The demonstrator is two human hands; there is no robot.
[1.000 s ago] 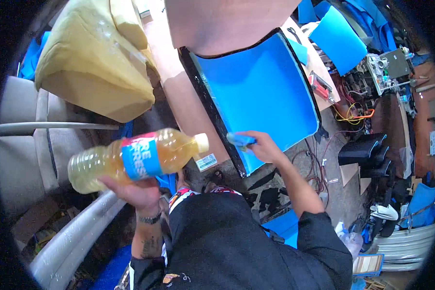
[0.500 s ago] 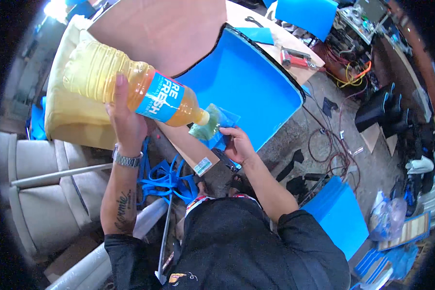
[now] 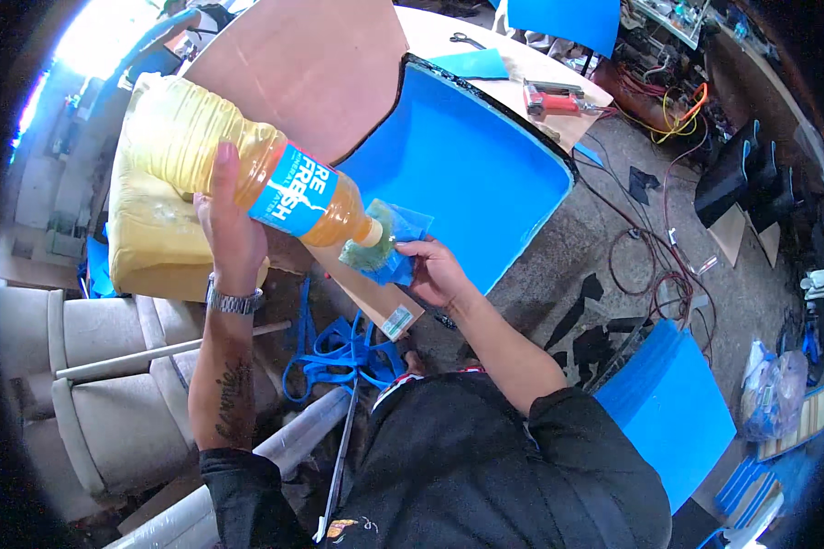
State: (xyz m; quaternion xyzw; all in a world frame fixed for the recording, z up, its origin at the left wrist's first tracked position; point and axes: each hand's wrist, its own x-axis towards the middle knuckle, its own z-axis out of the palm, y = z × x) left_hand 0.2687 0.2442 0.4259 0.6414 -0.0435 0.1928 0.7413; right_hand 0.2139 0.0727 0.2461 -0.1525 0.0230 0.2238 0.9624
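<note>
My left hand (image 3: 229,215) is wrapped round a large clear plastic bottle (image 3: 325,215) with a blue label and amber liquid inside. The bottle lies tilted, its white-tipped neck pointing down to the right. That neck meets a crumpled green and blue pad or cloth (image 3: 412,222), whose exact kind I cannot make out. My right hand (image 3: 438,273) pinches this pad from its right side, thumb on top. Just beyond both hands lies a bright blue curved panel (image 3: 481,151) with a black edge; whether liquid is flowing is hidden at the bottle's mouth.
A red-handled tool (image 3: 551,102) and scissors (image 3: 467,40) lie on the pale tabletop at the back. Yellow foam (image 3: 169,238) stands at left, above beige cushions (image 3: 124,393). Blue straps (image 3: 343,352) hang below. Hoses (image 3: 655,265) and black scraps cover floor at right.
Both hands have shifted slightly left with the bottle and pad, and the bottle's mouth now sits against the pad. The whole view has turned a little.
</note>
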